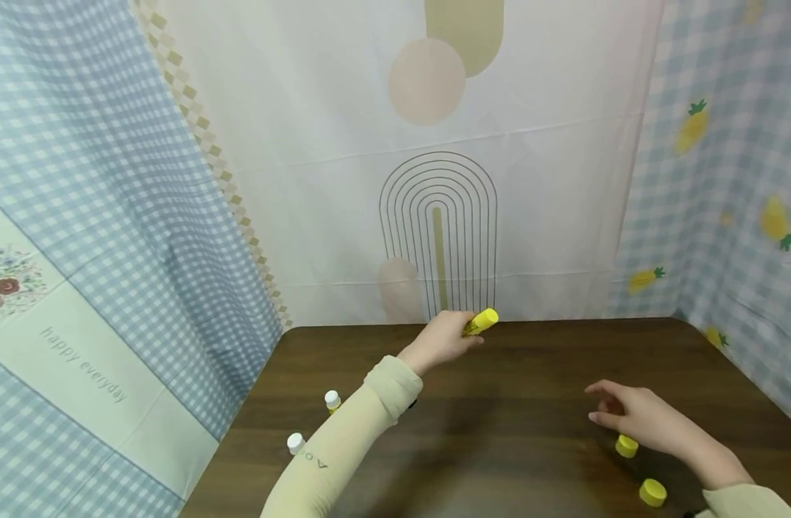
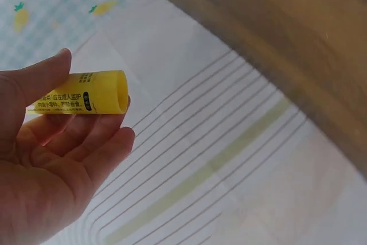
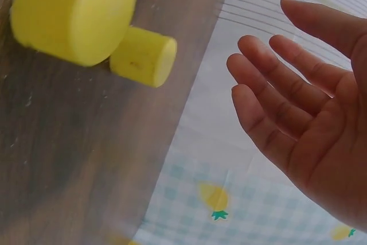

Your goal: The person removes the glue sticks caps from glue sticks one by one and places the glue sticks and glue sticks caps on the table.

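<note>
My left hand (image 1: 442, 338) is raised over the far edge of the table and grips a yellow tube (image 1: 482, 321). In the left wrist view the thumb lies on one side of the yellow tube (image 2: 100, 93) and the fingers on the other; black print runs along it and its round end points away from the palm. My right hand (image 1: 654, 421) hovers over the right side of the table, fingers loosely bent and holding nothing. Close to it stand two yellow cylinders, one yellow cylinder (image 1: 626, 446) partly under the hand and another yellow cylinder (image 1: 652, 493) nearer me.
Two white-capped yellow containers, a farther container (image 1: 332, 400) and a nearer container (image 1: 296, 443), stand at the left, partly hidden by my left sleeve (image 1: 350, 439). The dark wooden table (image 1: 518, 432) ends at a printed cloth (image 1: 318, 216) hanging behind it. Checked cloths hang at both sides.
</note>
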`<action>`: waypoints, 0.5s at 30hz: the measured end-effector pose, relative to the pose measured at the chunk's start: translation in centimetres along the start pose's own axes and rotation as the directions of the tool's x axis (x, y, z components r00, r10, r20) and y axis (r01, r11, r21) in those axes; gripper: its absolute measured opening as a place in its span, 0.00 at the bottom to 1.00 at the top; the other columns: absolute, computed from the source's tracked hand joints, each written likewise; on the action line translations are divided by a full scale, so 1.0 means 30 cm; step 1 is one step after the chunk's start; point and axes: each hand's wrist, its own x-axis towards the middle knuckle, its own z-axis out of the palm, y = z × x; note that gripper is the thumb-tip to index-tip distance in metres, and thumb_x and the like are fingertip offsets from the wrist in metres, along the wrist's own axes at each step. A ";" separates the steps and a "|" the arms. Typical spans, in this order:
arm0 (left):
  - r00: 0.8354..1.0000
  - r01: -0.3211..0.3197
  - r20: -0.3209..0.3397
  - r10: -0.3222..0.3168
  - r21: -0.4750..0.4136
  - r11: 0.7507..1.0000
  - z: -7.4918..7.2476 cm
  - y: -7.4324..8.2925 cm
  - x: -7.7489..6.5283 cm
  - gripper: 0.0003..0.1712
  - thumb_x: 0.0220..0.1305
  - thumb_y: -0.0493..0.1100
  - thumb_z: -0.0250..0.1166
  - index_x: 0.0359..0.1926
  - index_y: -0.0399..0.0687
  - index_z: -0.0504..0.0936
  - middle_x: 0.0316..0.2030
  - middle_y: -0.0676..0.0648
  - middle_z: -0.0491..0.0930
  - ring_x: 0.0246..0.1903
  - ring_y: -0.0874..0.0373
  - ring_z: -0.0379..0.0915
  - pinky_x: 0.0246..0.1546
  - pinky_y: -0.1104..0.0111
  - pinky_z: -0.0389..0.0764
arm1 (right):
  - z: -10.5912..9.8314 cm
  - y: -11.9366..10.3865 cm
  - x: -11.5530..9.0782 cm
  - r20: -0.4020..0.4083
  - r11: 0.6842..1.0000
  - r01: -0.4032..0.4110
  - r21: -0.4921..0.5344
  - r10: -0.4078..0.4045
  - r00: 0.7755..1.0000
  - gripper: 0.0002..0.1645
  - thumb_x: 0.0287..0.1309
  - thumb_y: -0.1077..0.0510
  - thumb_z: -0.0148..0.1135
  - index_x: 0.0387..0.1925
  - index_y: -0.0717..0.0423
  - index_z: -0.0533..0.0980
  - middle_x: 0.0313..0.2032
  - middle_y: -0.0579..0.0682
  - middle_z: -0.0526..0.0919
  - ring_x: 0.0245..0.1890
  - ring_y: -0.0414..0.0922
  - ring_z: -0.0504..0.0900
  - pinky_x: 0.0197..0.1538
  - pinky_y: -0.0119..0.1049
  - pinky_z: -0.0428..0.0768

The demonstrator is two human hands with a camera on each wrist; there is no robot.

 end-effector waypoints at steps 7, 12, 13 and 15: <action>0.996 -0.053 -0.059 0.064 0.166 0.985 -0.094 0.003 -0.102 0.12 0.58 0.50 0.66 0.34 0.49 0.75 0.26 0.56 0.74 0.26 0.63 0.70 0.28 0.70 0.72 | 0.002 -0.050 0.005 -0.009 0.999 0.034 -0.007 -0.034 0.999 0.32 0.58 0.40 0.57 0.55 0.58 0.69 0.31 0.44 0.76 0.26 0.39 0.74 0.26 0.33 0.71; 0.992 -0.082 -0.070 0.103 0.257 0.963 -0.151 0.021 -0.174 0.13 0.57 0.52 0.66 0.34 0.50 0.75 0.24 0.56 0.72 0.25 0.63 0.68 0.25 0.71 0.72 | -0.001 -0.099 0.012 -0.036 0.997 0.066 -0.027 -0.067 0.997 0.32 0.59 0.38 0.55 0.55 0.55 0.70 0.31 0.41 0.76 0.28 0.38 0.76 0.27 0.33 0.72; 0.992 -0.084 -0.073 0.107 0.268 0.960 -0.159 0.028 -0.189 0.13 0.57 0.52 0.66 0.34 0.50 0.75 0.24 0.57 0.72 0.25 0.63 0.68 0.25 0.71 0.71 | -0.001 -0.109 0.014 -0.045 0.997 0.074 -0.034 -0.075 0.996 0.31 0.59 0.38 0.55 0.55 0.54 0.70 0.31 0.40 0.76 0.28 0.37 0.76 0.28 0.33 0.72; 0.991 -0.088 -0.073 0.115 0.296 0.951 -0.174 0.043 -0.220 0.14 0.56 0.53 0.67 0.33 0.51 0.75 0.24 0.57 0.70 0.25 0.63 0.67 0.24 0.71 0.71 | -0.002 -0.132 0.017 -0.067 0.994 0.096 -0.042 -0.099 0.993 0.30 0.59 0.38 0.54 0.55 0.53 0.71 0.31 0.39 0.77 0.30 0.36 0.77 0.29 0.33 0.73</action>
